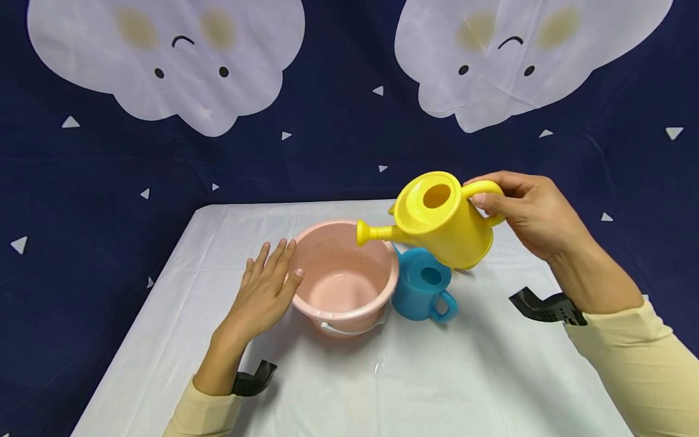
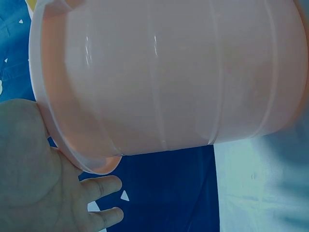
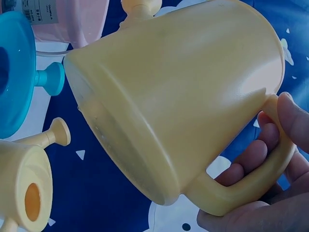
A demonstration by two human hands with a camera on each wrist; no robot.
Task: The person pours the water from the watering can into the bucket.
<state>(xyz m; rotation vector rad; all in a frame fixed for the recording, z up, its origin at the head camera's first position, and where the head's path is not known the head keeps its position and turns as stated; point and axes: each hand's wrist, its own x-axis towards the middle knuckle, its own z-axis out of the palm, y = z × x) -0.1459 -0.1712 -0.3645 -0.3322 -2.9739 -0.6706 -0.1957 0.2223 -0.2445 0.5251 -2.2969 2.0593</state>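
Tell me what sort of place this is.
Probably an indoor spot set up for play or recording: a white-covered table before a dark blue backdrop printed with clouds, with a pink bucket and a blue watering can on it.

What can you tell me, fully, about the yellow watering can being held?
The yellow watering can looks like smooth, glossy plastic: rounded body, round top opening, looped handle, spout flaring at its tip. The right hand grips the handle, holding the can raised and tilted; in the head view its spout overlaps the pink bucket and its body partly covers the blue can. No water shows pouring; contents cannot be told.
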